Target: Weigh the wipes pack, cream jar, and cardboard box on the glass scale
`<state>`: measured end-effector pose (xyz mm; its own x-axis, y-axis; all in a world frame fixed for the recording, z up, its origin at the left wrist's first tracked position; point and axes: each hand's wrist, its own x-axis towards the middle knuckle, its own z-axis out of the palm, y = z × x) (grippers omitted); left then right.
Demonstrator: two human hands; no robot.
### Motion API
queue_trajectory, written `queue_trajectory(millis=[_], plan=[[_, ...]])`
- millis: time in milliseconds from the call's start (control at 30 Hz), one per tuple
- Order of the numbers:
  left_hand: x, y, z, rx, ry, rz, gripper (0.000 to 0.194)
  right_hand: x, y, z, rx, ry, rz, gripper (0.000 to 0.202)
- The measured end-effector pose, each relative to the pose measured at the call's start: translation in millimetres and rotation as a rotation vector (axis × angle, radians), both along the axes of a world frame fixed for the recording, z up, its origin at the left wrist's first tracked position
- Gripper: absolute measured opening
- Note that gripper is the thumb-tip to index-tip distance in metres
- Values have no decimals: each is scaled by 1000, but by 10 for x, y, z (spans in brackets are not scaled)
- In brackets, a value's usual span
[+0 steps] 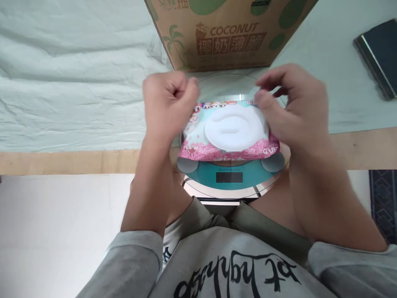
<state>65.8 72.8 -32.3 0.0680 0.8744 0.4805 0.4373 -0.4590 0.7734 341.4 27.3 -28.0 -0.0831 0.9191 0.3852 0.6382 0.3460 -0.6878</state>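
A pack of wet wipes, pink and pale blue with a white oval lid, lies flat on a round glass scale. My left hand is curled into a fist over the pack's far left corner, and nothing shows in it. On the other side, my right hand hovers by the pack's right end. Its fingers are bent, with a small gap between thumb and forefinger and nothing visible between them. Both hands are slightly blurred, and the undersides of their fingers are hidden.
A cardboard box printed with "COCONUT" stands just beyond the scale. At the far right, a dark flat object lies on the pale green cloth. A wooden edge runs along the cloth's near side, and my legs are below the scale.
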Motion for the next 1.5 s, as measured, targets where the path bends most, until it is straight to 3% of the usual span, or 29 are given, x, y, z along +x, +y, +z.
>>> queue_trajectory(millis=[100,167,300,467,567,700,767,867,933,967,1033,1067,1133,1200,1300,1400,1500], plan=[[-177,142,-107,44,-175,111,72,327,246,-260,173,128,-303,49],[-298,216,-188,-26,-195,172,73,565,403,-506,152,161,-398,66],[-461,289,-386,-277,25,254,71,828,551,-902,23,134,-451,72],[-504,378,-632,-432,200,296,62,820,534,-972,-136,50,-420,67],[-513,429,-683,-447,225,292,62,766,514,-917,-183,23,-417,66],[-507,408,-615,-458,243,263,66,689,547,-742,-208,-2,-433,62],[-483,368,-561,-464,252,265,67,631,565,-523,-205,-10,-410,51],[-435,309,-498,-477,266,272,64,472,488,-3,-159,4,-311,32],[-412,288,-473,-483,269,272,61,312,333,366,-93,30,-157,31],[-404,285,-465,-486,268,271,60,222,234,515,-37,38,48,35],[-397,288,-455,-490,265,269,59,42,33,693,-59,-144,424,42],[-397,292,-452,-491,263,267,59,-41,-53,718,-52,-235,552,49],[-399,299,-450,-492,260,257,60,-174,-168,678,-32,-388,638,66],[-403,301,-453,-480,260,248,63,-254,-210,598,-80,-450,550,80],[-403,294,-461,-438,251,238,63,-289,-183,552,-217,-464,480,82],[-384,263,-421,-432,260,239,62,-291,-128,599,-200,-451,516,80],[-329,184,-273,-457,296,233,59,-299,-103,693,-209,-456,568,78]])
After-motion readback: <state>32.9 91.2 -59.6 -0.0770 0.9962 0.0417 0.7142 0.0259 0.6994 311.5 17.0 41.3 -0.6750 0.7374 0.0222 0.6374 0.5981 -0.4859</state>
